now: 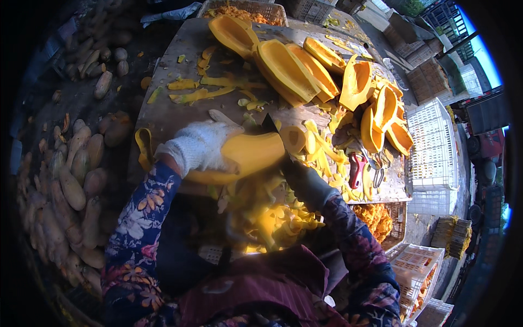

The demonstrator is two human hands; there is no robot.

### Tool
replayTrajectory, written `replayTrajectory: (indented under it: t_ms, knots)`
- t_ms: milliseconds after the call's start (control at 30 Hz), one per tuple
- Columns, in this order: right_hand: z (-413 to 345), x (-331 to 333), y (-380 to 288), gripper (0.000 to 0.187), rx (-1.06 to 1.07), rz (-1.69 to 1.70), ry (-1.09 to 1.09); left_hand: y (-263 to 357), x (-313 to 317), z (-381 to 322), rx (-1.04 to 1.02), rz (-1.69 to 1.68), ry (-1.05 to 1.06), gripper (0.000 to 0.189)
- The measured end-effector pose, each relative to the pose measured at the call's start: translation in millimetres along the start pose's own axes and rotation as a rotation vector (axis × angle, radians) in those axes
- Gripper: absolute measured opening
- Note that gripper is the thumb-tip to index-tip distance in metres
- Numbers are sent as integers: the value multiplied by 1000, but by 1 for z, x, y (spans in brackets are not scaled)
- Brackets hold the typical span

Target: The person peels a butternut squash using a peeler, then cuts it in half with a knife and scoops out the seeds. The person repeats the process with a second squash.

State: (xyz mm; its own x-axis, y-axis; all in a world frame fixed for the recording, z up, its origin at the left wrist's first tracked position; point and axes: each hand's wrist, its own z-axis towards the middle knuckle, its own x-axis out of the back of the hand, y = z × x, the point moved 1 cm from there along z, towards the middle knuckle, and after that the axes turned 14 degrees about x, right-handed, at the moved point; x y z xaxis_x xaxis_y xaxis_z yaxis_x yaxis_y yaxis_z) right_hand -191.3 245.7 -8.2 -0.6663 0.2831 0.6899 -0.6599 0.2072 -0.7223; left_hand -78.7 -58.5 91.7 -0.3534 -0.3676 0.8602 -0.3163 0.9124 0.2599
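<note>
My left hand (204, 145), in a white knit glove, presses on a peeled yellow squash (255, 151) lying near the table's front edge. My right hand (306, 184), in a dark glove, grips a knife; its handle is hidden. The dark knife blade (270, 124) stands at the squash's right end, its tip showing beyond the far side. Just right of the blade is a round end piece (293, 139) of squash with its cut face showing. Yellow peelings (318, 149) lie around it on the wooden table (163, 104).
Hollowed squash halves (286, 71) lie across the table's far right. A red-handled peeler (357, 171) and metal tools (379, 171) rest at the right. Peelings (282, 220) hang below the front edge. Whole squashes (73, 188) cover the left floor; a white crate (433, 147) stands right.
</note>
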Motion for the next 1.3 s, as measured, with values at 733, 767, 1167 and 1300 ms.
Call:
replayTrajectory:
  t_ms: [733, 767, 1167, 1300]
  knots:
    - [-3, -35, -29, 31, -276, 241, 375, -78, -113, -38, 157, -1719, 472, 71]
    - [-9, -31, -34, 32, -285, 268, 366, -77, -113, -39, 152, -1746, 460, 72]
    - [-12, 28, -129, 40, -103, 355, 614, -73, -115, -44, 94, -1584, 571, 65]
    - [25, -26, -83, 33, -91, 14, -21, -75, -123, -39, 114, -1566, 627, 59]
